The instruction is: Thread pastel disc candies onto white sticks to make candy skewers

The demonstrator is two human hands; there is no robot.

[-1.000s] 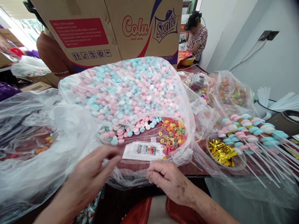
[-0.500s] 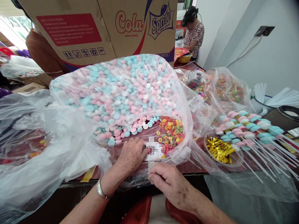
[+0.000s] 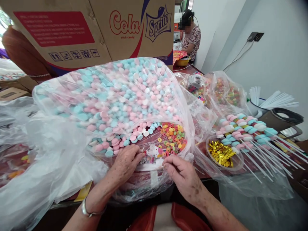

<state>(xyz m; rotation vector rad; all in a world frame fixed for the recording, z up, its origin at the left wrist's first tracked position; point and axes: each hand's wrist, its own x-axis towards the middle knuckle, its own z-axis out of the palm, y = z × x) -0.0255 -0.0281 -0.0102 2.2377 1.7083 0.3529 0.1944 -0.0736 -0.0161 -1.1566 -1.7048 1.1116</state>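
A small white printed packet (image 3: 149,159) lies in front of me at the opening of a large clear plastic bag. My left hand (image 3: 126,163) is closed at the packet's left end, thumb and fingers together. My right hand (image 3: 183,175) pinches at its right end, the fingertips pressed together. Just beyond the packet are loose fruit-coloured ring candies (image 3: 172,137). Left of these spill round pink, blue and white marshmallow-like candies (image 3: 115,141), with many more filling the bag (image 3: 190,112) behind. A silver bracelet (image 3: 86,208) circles my left wrist.
A big cardboard box (image 3: 106,29) stands behind the bag. On the right are candy skewers (image 3: 250,130) on white sticks, a tub of gold foil strips (image 3: 221,154) and a grey jug (image 3: 284,118). Another person (image 3: 191,38) sits at the far end.
My right hand has gone from below the packet to its right end. My left hand stays at the left end, and more of the packet's face shows. The view has shifted slightly right.
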